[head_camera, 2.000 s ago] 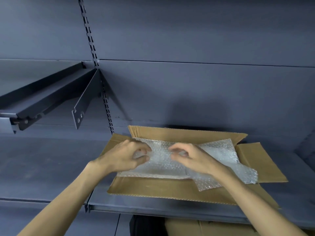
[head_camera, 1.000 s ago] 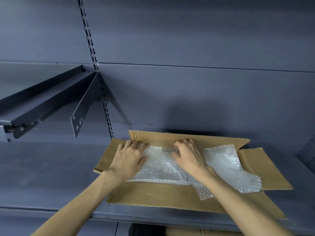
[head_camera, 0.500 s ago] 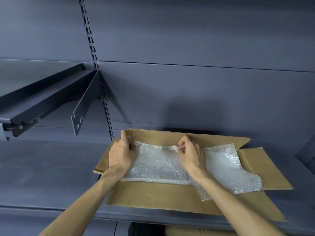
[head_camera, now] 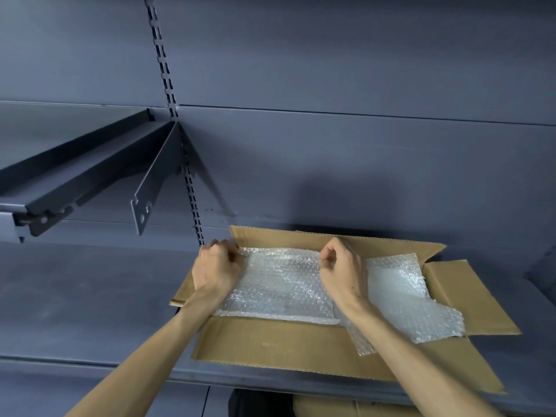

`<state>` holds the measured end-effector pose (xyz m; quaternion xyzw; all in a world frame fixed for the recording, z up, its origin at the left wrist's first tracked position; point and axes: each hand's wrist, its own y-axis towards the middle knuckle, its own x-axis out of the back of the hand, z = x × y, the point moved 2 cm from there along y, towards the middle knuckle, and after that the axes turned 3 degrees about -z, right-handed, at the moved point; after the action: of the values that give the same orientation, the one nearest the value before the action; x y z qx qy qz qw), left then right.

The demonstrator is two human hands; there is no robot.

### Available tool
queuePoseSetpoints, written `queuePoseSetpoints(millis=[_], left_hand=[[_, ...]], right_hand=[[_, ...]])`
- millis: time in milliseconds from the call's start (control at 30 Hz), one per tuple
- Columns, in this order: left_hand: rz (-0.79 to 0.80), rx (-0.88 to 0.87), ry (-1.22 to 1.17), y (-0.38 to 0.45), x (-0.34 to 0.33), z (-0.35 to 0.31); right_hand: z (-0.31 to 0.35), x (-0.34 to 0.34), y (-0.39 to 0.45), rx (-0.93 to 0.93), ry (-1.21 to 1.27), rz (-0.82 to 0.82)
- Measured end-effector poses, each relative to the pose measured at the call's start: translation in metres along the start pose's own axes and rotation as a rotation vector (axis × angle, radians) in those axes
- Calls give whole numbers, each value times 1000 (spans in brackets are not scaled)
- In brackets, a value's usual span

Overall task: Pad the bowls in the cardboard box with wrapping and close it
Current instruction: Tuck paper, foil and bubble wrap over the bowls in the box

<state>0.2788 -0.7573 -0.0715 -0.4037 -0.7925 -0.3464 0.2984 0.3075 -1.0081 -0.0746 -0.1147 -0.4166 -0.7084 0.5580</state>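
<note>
The brown cardboard box (head_camera: 288, 341) sits open on the grey metal shelf (head_camera: 90, 296). Bumpy clear bubble wrap (head_camera: 282, 284) covers its inside. The left hand (head_camera: 215, 270) and right hand (head_camera: 341, 270) each pinch the wrap's far edge.

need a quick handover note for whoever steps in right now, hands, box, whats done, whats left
Left hand and right hand: each pinches the far edge of the bubble wrap sheet lying over the open cardboard box.
A second wrap piece spills over the right flap.
Bowls: hidden under the wrap.
Done: the wrap covers the opening.
Left: tuck both pieces in, fold the four flaps shut.
</note>
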Motion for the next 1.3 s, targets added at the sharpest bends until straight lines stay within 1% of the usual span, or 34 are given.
queuePoseSetpoints(millis=[133, 267, 467, 700, 800, 933, 967, 1000, 1067, 1100, 1133, 1167, 1200, 1233, 1300], left_hand=[[11, 53, -51, 1, -2, 4], [-21, 42, -127, 3, -2, 10], [-40, 74, -194, 6, -2, 11], [-106, -37, -255, 4, 0, 13], [-102, 7, -261, 9, -1, 13], [-37, 67, -262, 8, 1, 9], [-54, 50, -261, 6, 3, 7], [-95, -12, -226, 2, 6, 4], [-150, -240, -119, -5, 13, -5], [-111, -376, -84, -7, 15, -10], [-5, -490, -76, -9, 17, -14], [153, -564, -77, -10, 17, -18], [333, -600, -71, -11, 17, -21], [496, -610, -58, -13, 17, -23], [719, -607, -17, -13, 16, -26]], right_hand=[[-5, -2, 0, -2, 48, -16], [-6, -2, 1, 25, 42, -32], [-4, 0, 1, 63, 18, -57], [-1, 2, -2, 51, 34, -101], [-2, 0, -1, 35, 39, -84], [-6, -2, 1, -6, 20, -15], [-7, -2, 1, -9, 18, 2], [-6, -1, 1, -9, 16, 18], [-4, 1, 0, 16, -39, 33], [-1, 3, 0, 42, -87, 30], [2, 6, 0, 77, -117, 23], [6, 9, 2, 127, -113, 26], [10, 11, 4, 194, -86, 66], [14, 13, 6, 265, -59, 160], [24, 12, 11, 353, -67, 484]])
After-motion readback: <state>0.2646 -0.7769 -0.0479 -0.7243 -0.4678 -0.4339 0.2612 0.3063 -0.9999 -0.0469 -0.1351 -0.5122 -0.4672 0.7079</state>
